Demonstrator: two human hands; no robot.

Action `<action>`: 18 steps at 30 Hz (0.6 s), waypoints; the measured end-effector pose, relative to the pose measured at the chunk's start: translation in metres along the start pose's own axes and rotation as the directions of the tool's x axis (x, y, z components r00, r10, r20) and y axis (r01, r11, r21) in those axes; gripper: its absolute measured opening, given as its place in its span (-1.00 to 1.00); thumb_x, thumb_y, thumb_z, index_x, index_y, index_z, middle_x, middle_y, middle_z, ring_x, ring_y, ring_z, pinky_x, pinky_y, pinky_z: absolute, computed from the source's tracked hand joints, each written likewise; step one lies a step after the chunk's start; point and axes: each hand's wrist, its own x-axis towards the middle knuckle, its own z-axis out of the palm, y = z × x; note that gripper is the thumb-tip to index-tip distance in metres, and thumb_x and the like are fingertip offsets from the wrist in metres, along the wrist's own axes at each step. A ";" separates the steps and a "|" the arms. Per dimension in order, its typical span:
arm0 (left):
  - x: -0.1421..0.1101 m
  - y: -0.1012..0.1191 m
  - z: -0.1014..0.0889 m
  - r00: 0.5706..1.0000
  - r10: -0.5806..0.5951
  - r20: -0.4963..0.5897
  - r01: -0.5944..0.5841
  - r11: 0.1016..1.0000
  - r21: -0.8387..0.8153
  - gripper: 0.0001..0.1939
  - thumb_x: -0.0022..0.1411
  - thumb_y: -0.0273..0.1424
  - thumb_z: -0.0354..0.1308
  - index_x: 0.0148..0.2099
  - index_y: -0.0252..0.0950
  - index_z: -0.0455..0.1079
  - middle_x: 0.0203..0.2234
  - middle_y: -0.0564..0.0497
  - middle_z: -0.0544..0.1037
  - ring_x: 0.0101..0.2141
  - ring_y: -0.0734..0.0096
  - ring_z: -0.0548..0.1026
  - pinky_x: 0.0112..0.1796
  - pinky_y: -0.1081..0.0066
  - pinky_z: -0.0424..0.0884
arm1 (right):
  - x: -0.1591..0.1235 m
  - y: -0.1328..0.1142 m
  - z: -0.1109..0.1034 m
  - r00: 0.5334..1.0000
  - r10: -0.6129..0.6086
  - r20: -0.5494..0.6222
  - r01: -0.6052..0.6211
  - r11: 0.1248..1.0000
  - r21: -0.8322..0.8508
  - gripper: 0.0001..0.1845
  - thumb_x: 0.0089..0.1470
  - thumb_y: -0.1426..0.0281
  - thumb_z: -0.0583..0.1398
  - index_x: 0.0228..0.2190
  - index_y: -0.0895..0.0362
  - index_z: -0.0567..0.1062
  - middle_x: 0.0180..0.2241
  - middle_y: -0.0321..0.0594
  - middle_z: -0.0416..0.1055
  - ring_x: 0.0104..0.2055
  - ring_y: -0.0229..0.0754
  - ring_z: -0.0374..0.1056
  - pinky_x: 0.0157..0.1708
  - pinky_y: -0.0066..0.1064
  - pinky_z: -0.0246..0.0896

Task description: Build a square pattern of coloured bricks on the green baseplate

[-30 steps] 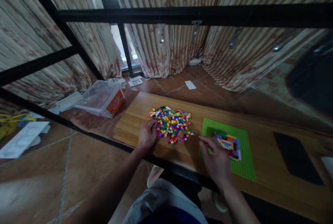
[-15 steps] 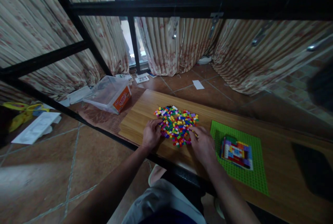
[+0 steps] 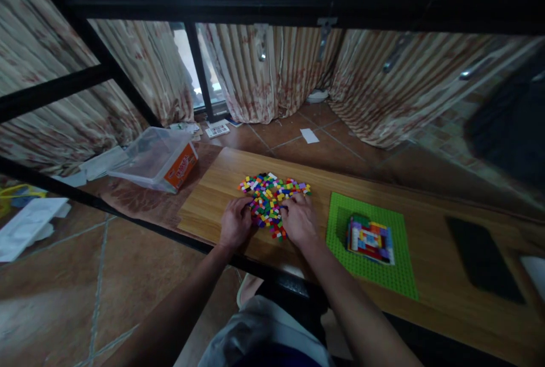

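A pile of small toy building bricks (image 3: 268,199) in many colours is spread over the wooden tabletop (image 3: 208,196). My left hand (image 3: 235,222) rests at the pile's left edge, fingers curled together; whatever they hold is too small to make out. Over the right part of the pile, my right hand (image 3: 300,219) has bent fingers touching the bricks, their tips partly hidden. To the right of it lies a green baseplate (image 3: 340,225). A low multicoloured brick build (image 3: 370,239), roughly square, stands on the baseplate, and neither hand touches it.
Behind the table's left end is a clear plastic bin (image 3: 155,159) with an orange label. A dark flat object (image 3: 483,259) lies at the table's right. Black metal bars (image 3: 272,6) cross in front of the curtains (image 3: 255,83). White paper (image 3: 309,136) lies on the tiled floor.
My right hand has moved left, from the baseplate's near-left edge to the brick pile, then further into it. My left hand has stayed at the pile's left edge. The view has shifted slightly.
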 end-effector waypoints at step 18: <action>0.004 -0.002 -0.002 1.000 0.016 0.010 -0.016 0.999 0.038 -0.71 0.22 -0.43 -0.01 -0.12 -0.29 0.50 -0.17 -0.12 0.60 -0.10 0.17 0.52 0.00 0.16 0.43 | -0.004 -0.007 -0.010 0.999 0.036 0.010 -0.036 0.999 -0.033 -0.71 0.26 0.45 0.02 -0.31 0.09 0.54 -0.27 -0.13 0.49 -0.15 -0.09 0.30 -0.09 -0.31 0.09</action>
